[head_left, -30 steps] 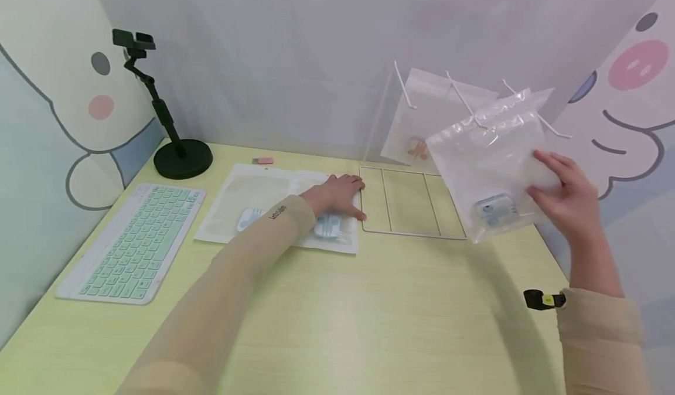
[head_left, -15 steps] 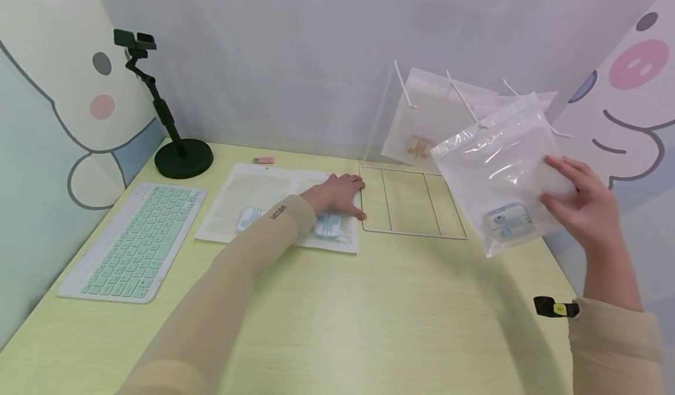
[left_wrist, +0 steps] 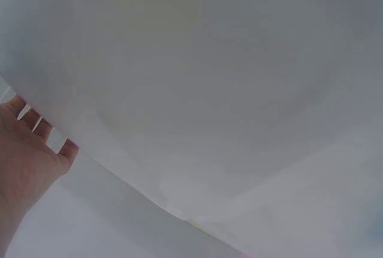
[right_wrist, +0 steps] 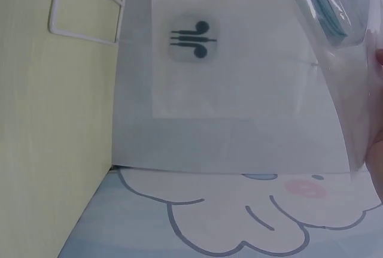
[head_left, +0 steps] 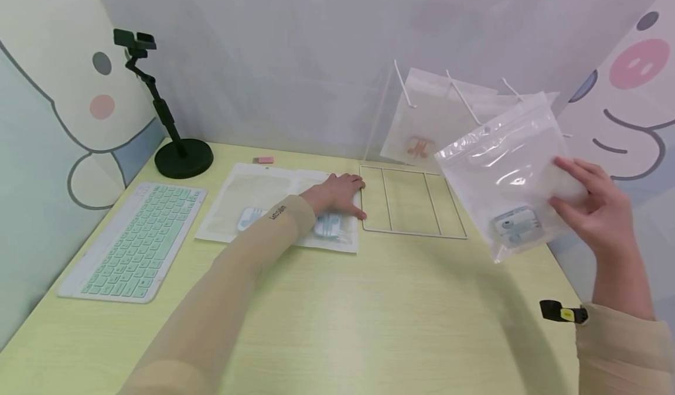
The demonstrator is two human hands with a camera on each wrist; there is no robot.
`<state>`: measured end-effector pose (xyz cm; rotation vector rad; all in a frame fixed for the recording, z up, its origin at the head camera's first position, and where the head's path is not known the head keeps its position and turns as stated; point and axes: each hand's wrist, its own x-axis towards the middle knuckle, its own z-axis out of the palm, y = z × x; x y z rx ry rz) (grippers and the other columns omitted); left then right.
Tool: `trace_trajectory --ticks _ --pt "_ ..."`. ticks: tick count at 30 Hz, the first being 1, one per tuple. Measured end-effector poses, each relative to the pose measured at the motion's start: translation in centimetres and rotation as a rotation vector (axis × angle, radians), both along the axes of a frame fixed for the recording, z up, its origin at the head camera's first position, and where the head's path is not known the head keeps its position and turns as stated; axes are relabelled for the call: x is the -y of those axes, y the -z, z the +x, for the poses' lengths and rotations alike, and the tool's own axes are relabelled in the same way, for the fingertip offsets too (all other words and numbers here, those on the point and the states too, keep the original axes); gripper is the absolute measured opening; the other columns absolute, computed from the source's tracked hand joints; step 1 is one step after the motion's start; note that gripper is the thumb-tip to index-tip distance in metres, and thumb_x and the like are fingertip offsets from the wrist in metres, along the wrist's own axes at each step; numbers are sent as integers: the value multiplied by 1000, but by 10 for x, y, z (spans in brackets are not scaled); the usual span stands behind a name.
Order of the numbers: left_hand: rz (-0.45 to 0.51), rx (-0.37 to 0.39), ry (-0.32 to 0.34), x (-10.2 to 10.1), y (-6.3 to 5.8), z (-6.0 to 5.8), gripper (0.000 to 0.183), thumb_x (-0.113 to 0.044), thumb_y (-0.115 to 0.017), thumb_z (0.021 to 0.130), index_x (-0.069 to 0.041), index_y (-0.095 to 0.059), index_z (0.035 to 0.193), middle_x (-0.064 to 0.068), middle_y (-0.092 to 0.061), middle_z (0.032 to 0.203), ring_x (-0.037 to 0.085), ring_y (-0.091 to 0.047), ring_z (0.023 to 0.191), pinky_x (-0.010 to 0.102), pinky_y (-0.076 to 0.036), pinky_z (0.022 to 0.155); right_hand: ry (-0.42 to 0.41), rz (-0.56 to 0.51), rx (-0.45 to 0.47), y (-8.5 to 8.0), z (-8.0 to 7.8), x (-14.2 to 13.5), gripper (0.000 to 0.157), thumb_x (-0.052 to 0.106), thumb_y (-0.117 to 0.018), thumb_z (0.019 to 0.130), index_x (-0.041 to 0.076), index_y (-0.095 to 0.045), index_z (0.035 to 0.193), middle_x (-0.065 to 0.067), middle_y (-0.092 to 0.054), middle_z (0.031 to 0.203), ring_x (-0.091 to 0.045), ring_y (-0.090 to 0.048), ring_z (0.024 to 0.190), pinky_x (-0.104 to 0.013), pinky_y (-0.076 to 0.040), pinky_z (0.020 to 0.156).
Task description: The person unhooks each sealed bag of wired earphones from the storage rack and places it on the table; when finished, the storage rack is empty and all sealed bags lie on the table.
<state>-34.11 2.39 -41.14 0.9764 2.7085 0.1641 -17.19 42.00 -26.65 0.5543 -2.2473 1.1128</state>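
Observation:
At the right of the head view, my right hand (head_left: pixel 601 207) pinches a clear-and-white zip bag (head_left: pixel 506 160) by its right side, thumb against its front. Inside the bag's lower part is a small clear case with pale blue earphones (head_left: pixel 517 225). The bag hangs tilted in front of a white wire display rack (head_left: pixel 416 234). My left hand (head_left: pixel 334 196) rests with fingers spread over the right side of flat zip bags (head_left: pixel 227 213), its fingertips touching the rack's left edge. More earphone cases (head_left: pixel 327 226) show in those flat bags, partly behind the sleeve.
Another bag (head_left: pixel 406 119) with an orange-brown earphone print (head_left: pixel 420 147) hangs on the rack's prongs (head_left: pixel 405 84). A keyboard (head_left: pixel 137 242), a black phone stand (head_left: pixel 181 159) and a pink USB stick (head_left: pixel 263 160) occupy the table's left side and back.
My right hand has moved right, down and toward me with the zip bag, drawing it away from the rack's prongs. My left hand stays in place.

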Motion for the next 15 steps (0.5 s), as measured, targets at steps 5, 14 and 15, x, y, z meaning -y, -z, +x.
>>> trace_trajectory --ticks 5,14,15 --pt "11 6 -4 1 0 0 97 -75 -57 74 -17 -31 148 6 -23 156 27 -19 143 56 -19 111 -38 -22 16 5 5 -2 61 -26 -56 69 -9 -53 127 -3 -54 130 -7 -56 97 -8 -48 71" --pt "11 14 1 1 -1 1 97 -74 -56 75 -18 -29 148 5 -20 157 26 -18 143 56 -17 112 51 128 198 22 21 -12 67 -24 -61 71 -2 -50 134 11 -49 133 8 -59 77 -9 -49 58" --pt "9 12 -1 1 0 1 97 -74 -56 74 -18 -29 148 4 -20 157 26 -18 143 56 -17 112 48 136 221 25 22 -14 68 -23 -62 71 -1 -50 134 12 -48 134 8 -59 74 -9 -49 57"
